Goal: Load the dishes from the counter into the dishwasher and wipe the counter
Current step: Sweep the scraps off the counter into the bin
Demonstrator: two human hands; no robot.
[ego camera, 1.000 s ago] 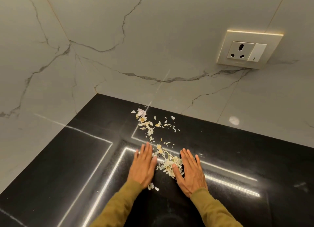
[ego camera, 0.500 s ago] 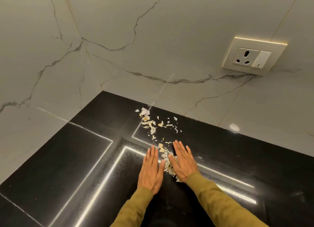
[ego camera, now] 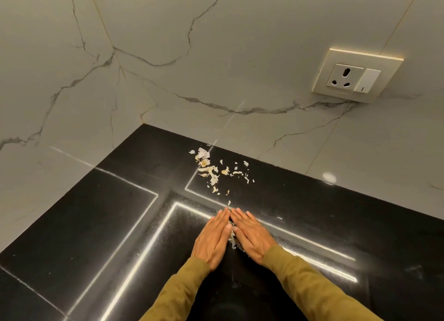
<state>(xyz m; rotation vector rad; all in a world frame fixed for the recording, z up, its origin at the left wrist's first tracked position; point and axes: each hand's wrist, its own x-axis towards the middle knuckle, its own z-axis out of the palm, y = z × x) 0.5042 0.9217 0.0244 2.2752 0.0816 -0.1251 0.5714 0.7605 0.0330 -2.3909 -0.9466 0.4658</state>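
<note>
Pale food scraps (ego camera: 213, 170) lie scattered on the black counter (ego camera: 103, 224) near the back wall. My left hand (ego camera: 213, 239) and my right hand (ego camera: 252, 236) lie flat on the counter, fingers straight, fingertips meeting in a wedge. A small heap of scraps (ego camera: 233, 240) is squeezed between the two palms and mostly hidden by them. No dishes or dishwasher are in view.
Marble-look wall tiles (ego camera: 216, 80) close the counter at the back and on the left, forming a corner. A cream socket with a switch (ego camera: 353, 77) sits on the back wall at the right. Bright light strips reflect on the counter.
Both hands slid toward each other, closing the gap and pushing the near scraps into a heap between them. The far scraps have not moved.
</note>
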